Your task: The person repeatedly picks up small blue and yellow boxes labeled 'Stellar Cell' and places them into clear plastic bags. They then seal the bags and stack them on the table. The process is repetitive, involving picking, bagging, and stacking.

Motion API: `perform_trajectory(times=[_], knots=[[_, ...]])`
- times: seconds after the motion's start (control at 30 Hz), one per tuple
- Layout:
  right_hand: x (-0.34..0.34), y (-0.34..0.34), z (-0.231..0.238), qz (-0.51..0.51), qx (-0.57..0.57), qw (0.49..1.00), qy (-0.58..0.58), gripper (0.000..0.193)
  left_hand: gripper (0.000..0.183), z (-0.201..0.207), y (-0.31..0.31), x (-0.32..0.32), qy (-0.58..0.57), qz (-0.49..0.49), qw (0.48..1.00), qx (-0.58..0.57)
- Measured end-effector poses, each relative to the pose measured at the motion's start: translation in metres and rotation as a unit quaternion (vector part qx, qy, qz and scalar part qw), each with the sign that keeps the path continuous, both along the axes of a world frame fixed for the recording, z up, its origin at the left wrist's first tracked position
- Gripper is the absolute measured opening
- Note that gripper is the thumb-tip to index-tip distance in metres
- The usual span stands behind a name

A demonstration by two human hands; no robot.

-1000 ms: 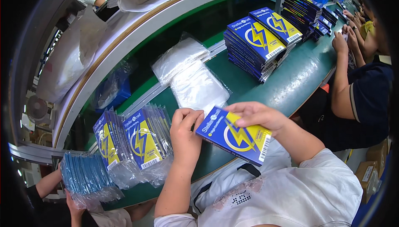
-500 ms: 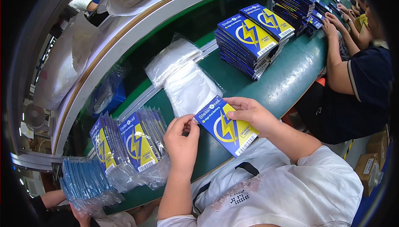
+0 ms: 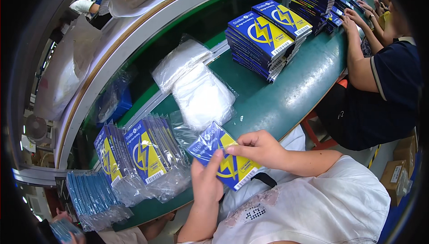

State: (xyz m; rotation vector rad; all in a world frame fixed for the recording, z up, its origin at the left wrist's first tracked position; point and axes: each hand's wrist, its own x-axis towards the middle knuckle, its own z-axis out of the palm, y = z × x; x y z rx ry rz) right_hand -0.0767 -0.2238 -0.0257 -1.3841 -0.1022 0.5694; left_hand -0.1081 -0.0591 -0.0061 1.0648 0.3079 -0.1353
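Over the near edge of the bench I hold a flat blue-and-yellow battery box [image 3: 239, 170] with a lightning bolt on its front. My left hand [image 3: 207, 180] is closed on its left side, thumb across the front. My right hand [image 3: 264, 149] pinches its upper right edge, thumb on the face. Thin clear plastic [image 3: 182, 130] shows at the box's far left end; how much of the box it covers I cannot tell. Beyond lies a pile of clear plastic bags [image 3: 203, 96]. Left of my hands, bagged boxes [image 3: 149, 154] stand in rows.
Stacks of unbagged boxes [image 3: 259, 34] stand at the back right of the green bench [image 3: 308, 78]. Light-blue bagged packs [image 3: 91, 195] are at the left end. A shelf edge [image 3: 134, 29] arches over the far side. Co-workers sit at right and lower left.
Both hands have brought the box lower and nearer to me. My left hand has moved from its corner onto its front, and clear plastic now shows at its far left end.
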Motion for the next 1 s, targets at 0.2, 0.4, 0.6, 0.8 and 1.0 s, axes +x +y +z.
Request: perform_trajectory(times=[0.2, 0.4, 0.6, 0.8, 1.0], knots=[[0.009, -0.023, 0.049, 0.136, -0.114, 0.941, -0.287, 0.086, 0.034, 0.027, 0.001, 0.007, -0.033, 0.039, 0.998, -0.035], [0.011, -0.029, 0.057, -0.144, -0.109, 0.797, -0.577, 0.056, 0.046, 0.028, -0.022, -0.011, -0.104, -0.202, 0.974, -0.013], [0.010, -0.012, 0.054, -0.073, -0.015, 0.809, -0.584, 0.030, 0.052, 0.031, -0.012, 0.001, -0.011, -0.197, 0.975, -0.099], [0.002, 0.019, 0.052, 0.170, 0.072, 0.797, -0.574, 0.038, 0.046, 0.057, 0.005, 0.002, -0.058, -0.085, 0.986, 0.128], [0.019, 0.003, 0.047, 0.167, 0.033, 0.863, -0.476, 0.045, 0.041, 0.062, 0.040, 0.003, -0.356, 0.239, 0.811, 0.399]])
